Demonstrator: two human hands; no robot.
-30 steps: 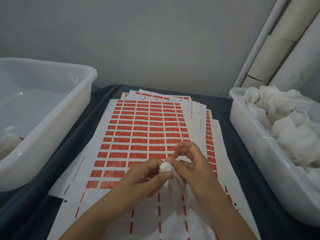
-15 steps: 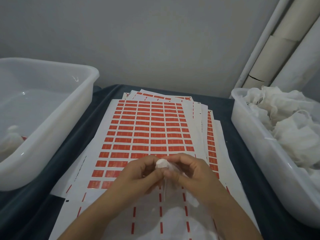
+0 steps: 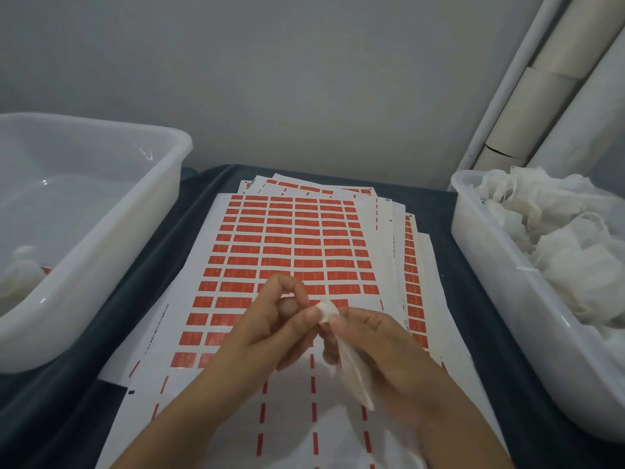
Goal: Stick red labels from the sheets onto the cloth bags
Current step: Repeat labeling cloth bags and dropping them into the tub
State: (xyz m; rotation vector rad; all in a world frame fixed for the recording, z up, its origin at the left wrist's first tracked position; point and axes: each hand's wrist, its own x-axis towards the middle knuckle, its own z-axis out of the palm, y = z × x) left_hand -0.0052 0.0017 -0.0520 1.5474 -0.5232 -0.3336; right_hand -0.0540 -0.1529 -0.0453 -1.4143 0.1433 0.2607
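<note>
A small white cloth bag [image 3: 351, 367] hangs between my two hands above the label sheets. My left hand [image 3: 267, 336] pinches its top corner with thumb and fingertip, the other fingers curled up. My right hand [image 3: 389, 353] grips the same bag from the right, with the cloth trailing down under the palm. Below them lies the top sheet of red labels [image 3: 287, 245], with rows of red rectangles in its far part and peeled empty rows near me. More sheets [image 3: 411, 265] fan out under it to the right.
A white tub [image 3: 500, 286] at the right is heaped with white cloth bags [image 3: 571, 252]. A white tub [image 3: 101, 252] at the left holds a labelled bag [image 3: 23, 269] in its near corner. A dark cloth [image 3: 162, 245] covers the table. Cardboard tubes [image 3: 527, 106] lean at the back right.
Both hands have shifted a little to the right with the bag. My left index and middle fingers have lifted and curled above the bag's top.
</note>
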